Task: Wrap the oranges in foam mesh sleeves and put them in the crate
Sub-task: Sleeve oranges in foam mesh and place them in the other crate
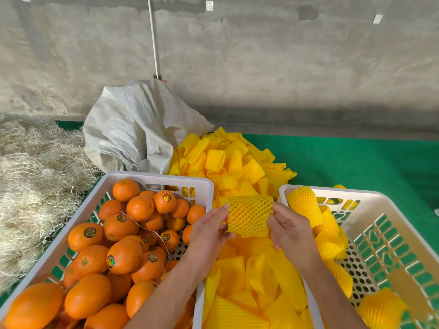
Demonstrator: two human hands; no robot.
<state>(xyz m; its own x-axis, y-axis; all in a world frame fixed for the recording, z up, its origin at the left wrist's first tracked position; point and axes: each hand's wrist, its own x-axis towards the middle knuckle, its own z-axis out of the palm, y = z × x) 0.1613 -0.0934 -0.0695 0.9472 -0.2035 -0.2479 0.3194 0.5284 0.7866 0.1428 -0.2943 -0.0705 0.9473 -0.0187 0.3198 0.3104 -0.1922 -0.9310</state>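
Between the two crates I hold an orange inside a yellow foam mesh sleeve (249,216); the fruit shows through the netting. My left hand (209,230) grips its left end, fingers curled at the sleeve's edge. My right hand (288,230) pinches the right end. The white crate on the left (164,180) is heaped with bare oranges (123,255), several with round stickers. The white crate on the right (384,210) holds several wrapped oranges (306,205) along its left side and near corner.
A loose pile of yellow foam sleeves (232,162) covers the green mat (356,162) behind and between the crates. A crumpled white woven sack (135,129) lies behind the left crate. Dry straw (31,174) fills the far left. A concrete wall stands behind.
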